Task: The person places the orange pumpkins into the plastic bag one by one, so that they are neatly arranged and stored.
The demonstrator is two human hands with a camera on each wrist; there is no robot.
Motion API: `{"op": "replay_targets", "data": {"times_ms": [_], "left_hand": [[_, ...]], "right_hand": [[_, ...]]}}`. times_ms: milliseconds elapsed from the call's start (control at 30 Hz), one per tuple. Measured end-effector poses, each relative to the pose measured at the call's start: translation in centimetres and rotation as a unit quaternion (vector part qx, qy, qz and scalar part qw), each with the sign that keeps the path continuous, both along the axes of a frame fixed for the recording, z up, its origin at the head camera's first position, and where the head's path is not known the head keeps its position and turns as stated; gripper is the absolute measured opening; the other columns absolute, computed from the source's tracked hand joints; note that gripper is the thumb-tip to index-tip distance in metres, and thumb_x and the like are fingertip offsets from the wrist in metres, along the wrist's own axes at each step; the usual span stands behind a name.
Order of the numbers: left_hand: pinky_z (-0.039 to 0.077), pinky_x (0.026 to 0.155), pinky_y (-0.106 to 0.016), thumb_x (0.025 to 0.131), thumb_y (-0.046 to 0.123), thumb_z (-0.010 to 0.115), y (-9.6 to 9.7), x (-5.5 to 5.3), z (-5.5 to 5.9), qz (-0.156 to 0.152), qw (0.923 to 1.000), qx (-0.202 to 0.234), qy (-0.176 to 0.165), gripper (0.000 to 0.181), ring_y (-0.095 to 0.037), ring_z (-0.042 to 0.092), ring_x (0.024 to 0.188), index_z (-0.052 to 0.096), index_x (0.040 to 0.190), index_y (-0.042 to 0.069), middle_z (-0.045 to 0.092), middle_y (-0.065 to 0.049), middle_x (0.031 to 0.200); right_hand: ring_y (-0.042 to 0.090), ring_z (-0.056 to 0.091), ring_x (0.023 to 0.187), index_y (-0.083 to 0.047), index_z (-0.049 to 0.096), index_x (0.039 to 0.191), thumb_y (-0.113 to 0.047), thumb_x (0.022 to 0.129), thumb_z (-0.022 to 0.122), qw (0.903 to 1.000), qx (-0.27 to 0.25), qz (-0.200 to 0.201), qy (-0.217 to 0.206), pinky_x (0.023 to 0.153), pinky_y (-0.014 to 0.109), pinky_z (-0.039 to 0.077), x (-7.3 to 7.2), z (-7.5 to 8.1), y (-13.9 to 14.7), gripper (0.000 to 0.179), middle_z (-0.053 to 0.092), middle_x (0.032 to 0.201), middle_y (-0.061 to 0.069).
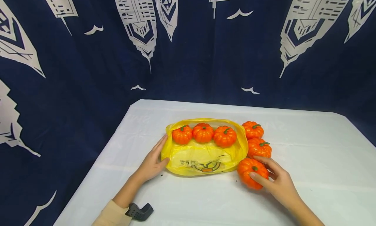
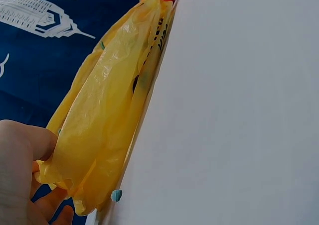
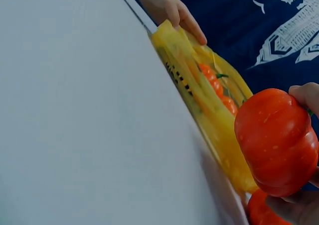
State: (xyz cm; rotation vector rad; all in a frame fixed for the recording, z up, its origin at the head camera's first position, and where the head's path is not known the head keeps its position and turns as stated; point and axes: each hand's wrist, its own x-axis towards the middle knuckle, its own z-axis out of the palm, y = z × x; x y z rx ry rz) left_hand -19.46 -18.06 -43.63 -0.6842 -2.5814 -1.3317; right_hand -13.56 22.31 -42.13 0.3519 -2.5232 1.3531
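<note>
A yellow plastic bag lies with its mouth spread wide on the white table. Three small orange pumpkins with green stems, one of them the middle pumpkin, sit in a row along its far side. My left hand touches the bag's left rim, fingers extended and thumb apart. On the right, my right hand grips another orange pumpkin between thumb and fingers, by the bag's near right corner. Beyond it, a second pumpkin and a third pumpkin stand against the bag's right side.
The white-covered table ends at the back before a dark blue curtain printed with white buildings and birds. A dark wrist device sits at my left sleeve. Tiny dark specks dot the table near the bag.
</note>
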Motion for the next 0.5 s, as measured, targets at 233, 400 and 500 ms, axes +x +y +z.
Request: {"op": "replay_targets", "data": {"times_ms": [233,400,500], "left_hand": [[0.017,0.116,-0.049,0.085,0.0,0.062,0.0,-0.1,0.1,-0.002,1.0,-0.002,-0.001,0.081,-0.029,0.018,0.146,0.022,0.155,0.005,0.02,-0.011,0.161],[0.017,0.116,-0.049,0.085,0.001,0.061,0.0,-0.1,0.0,0.0,1.0,-0.003,-0.001,0.081,-0.029,0.018,0.146,0.021,0.155,0.006,0.019,-0.01,0.161],[0.017,0.116,-0.05,0.085,0.001,0.061,-0.1,-0.1,0.0,-0.002,1.0,-0.003,-0.001,0.081,-0.029,0.018,0.146,0.021,0.156,0.006,0.019,-0.01,0.161]], "right_hand": [[-0.006,0.053,0.105,-0.003,0.06,0.127,-0.009,0.083,0.076,0.9989,-0.016,0.039,0.018,0.085,0.008,0.045,-0.9,1.9,-1.7,0.047,0.063,0.121,0.011],[-0.002,0.058,0.103,-0.002,0.06,0.127,-0.007,0.083,0.076,0.997,-0.027,0.068,0.025,0.085,0.011,0.048,-2.0,2.3,-3.2,0.046,0.064,0.12,0.013],[0.002,0.06,0.103,-0.002,0.06,0.127,-0.009,0.084,0.076,0.9956,-0.034,0.085,0.019,0.085,0.014,0.05,-2.7,2.4,-4.2,0.047,0.063,0.122,0.01]]}}
